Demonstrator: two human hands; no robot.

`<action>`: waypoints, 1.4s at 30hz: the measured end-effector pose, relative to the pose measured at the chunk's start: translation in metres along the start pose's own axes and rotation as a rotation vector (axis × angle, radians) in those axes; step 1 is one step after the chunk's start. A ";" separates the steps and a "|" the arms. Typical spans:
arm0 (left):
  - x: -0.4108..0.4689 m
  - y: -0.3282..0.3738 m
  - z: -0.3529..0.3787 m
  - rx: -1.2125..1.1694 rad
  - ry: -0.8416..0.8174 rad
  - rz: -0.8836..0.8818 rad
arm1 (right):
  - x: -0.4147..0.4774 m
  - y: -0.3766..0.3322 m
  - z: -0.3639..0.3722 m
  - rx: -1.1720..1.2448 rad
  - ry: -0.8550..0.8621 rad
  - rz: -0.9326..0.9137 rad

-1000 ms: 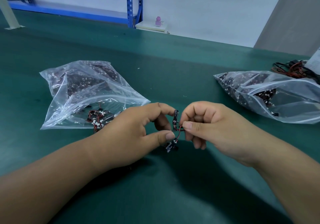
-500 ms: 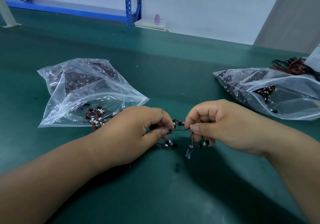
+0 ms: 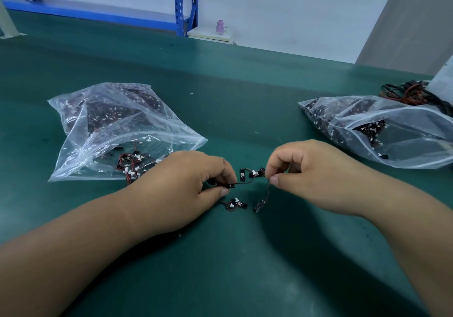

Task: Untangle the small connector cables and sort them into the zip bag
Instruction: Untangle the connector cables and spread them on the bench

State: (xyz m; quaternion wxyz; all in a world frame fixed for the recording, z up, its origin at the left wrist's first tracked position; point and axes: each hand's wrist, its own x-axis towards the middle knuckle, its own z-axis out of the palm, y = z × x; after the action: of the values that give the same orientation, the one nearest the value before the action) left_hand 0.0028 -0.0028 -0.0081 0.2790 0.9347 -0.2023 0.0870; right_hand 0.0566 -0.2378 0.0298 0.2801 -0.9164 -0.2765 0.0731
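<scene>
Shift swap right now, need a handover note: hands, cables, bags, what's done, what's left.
Left hand pinches one end of the tangled connector cables; right hand pinches the other, over the green table.
Left zip bag lies beside the left hand, cables inside, a few at its near edge. Right zip bag also holds cables. Target bag: cannot tell.
Done: many cables bagged.
Left: separate this cluster, bag it; loose wires lie behind the right bag.

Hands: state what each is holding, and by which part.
Both pinch the tangled connector cables: the left hand at a black connector, the right hand on the wire beside another connector.
</scene>
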 end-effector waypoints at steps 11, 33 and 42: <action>-0.001 0.001 0.000 -0.029 0.029 0.019 | -0.001 -0.005 0.003 0.192 0.031 -0.081; 0.000 -0.003 -0.002 0.212 -0.139 0.049 | 0.004 0.010 -0.021 0.490 0.212 0.275; -0.002 -0.008 0.000 0.194 -0.152 0.042 | 0.001 0.006 -0.007 0.288 -0.003 0.143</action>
State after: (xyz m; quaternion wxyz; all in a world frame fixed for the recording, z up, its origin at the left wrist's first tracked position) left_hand 0.0044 0.0043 -0.0124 0.1693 0.9567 -0.2333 0.0409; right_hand 0.0621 -0.2449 0.0324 0.4022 -0.8840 -0.1978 0.1333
